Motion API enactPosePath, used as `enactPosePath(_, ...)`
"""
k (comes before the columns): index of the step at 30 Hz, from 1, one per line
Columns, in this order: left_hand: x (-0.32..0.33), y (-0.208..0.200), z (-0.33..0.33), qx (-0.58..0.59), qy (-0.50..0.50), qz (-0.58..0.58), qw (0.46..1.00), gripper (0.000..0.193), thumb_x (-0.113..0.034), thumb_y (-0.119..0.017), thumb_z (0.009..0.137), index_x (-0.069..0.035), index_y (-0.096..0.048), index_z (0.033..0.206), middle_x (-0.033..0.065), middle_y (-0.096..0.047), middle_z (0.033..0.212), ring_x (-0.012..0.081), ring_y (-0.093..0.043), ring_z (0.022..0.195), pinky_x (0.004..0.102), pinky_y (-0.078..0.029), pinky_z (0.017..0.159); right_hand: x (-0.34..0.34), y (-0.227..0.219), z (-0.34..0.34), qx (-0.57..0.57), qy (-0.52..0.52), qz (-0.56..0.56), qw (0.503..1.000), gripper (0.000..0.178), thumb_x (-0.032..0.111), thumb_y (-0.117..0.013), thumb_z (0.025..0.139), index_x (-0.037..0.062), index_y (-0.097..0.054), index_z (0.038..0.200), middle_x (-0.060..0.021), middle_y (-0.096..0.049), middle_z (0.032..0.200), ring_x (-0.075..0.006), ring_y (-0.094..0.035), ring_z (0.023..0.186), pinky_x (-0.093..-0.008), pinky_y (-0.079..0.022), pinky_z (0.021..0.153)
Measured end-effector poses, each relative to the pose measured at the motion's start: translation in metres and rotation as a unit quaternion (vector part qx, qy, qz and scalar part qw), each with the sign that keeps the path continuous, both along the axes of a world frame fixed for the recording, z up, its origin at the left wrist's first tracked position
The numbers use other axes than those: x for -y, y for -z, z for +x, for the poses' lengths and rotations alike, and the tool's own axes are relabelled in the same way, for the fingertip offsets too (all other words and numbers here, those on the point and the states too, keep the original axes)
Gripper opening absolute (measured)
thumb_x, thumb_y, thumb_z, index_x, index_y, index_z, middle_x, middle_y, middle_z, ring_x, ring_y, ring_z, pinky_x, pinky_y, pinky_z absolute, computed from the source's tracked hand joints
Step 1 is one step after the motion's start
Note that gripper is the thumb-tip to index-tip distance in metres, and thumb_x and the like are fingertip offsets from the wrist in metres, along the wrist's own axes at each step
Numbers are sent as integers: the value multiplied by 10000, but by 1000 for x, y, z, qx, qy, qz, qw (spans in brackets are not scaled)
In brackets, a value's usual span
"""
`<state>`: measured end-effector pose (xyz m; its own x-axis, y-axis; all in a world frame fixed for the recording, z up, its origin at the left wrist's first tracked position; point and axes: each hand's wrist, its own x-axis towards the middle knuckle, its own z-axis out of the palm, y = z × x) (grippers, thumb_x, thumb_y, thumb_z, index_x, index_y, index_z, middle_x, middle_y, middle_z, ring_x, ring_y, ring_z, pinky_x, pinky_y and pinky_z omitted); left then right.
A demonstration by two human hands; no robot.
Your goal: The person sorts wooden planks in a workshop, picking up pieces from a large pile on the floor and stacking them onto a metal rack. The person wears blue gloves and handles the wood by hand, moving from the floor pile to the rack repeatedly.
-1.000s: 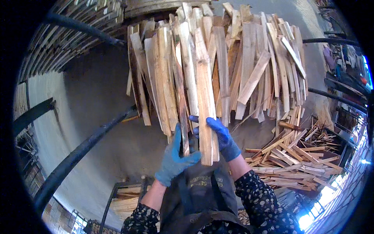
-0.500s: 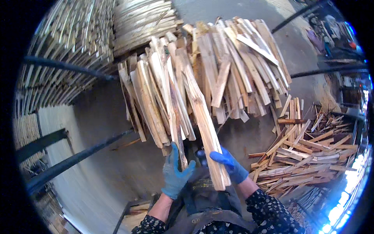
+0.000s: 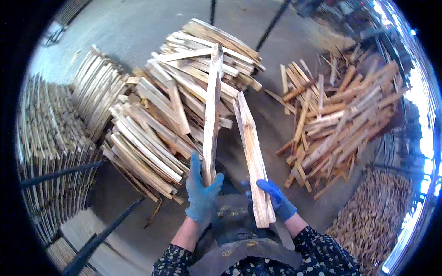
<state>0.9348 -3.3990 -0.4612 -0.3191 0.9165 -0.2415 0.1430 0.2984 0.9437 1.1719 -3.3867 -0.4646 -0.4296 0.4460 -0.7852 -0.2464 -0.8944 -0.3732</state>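
My left hand (image 3: 202, 189), in a blue work glove, has one long wooden slat (image 3: 212, 110) between its thumb and fingers. That slat points away from me, its far part passing over the big slat pile (image 3: 177, 92). In my right hand (image 3: 277, 200), gloved in darker blue, is a pair of wooden slats (image 3: 254, 161) lying flat together, gripped close to the near end. Its thumb lies on top, and the other fingers are mostly hidden beneath the wood. The far ends of the two loads stand a little apart.
To the right lies a jumbled heap of offcuts (image 3: 340, 119), with a mass of small wood pieces (image 3: 375, 216) nearer me. Stacked slats (image 3: 50, 152) stand at the left. Dark metal bars (image 3: 110, 230) cross the left side. A dark apron (image 3: 237, 246) covers my lap.
My view has turned to the right, bringing the offcut heap further in. The held slats now point clear of the bundle they lay over, and the left one has swung upright in view.
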Motion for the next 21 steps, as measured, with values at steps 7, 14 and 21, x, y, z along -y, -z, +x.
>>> enactPosePath(7, -16, 1, 31, 119, 109, 10, 987, 829, -173, -794, 727, 26, -342, 1393, 140, -517, 1281, 155, -526, 1075, 291, -448, 908, 54, 11, 14, 5, 199, -95, 975, 612, 391, -613, 851, -16, -446, 1276, -139, -590, 1135, -184, -616, 850, -327, -562, 688)
enactPosePath(14, -27, 11, 40, 243, 232, -159, 928, 573, -75, -675, 822, 7, -432, 1334, 4, -580, 935, 69, -534, 770, 239, -485, 680, 103, 54, 26, -20, 347, -100, 932, 417, 394, -592, 858, 36, -546, 1066, -121, -636, 867, -237, -635, 725, -354, -549, 637)
enactPosePath(21, -16, 35, 73, 320, 249, -362, 840, 185, -182, -630, 848, -20, -637, 938, 73, -640, 843, 234, -613, 775, 349, -501, 676, 186, 138, 81, -88, 447, -152, 877, 511, 330, -623, 838, -2, -447, 1184, -205, -614, 1036, -323, -630, 854, -434, -535, 788)
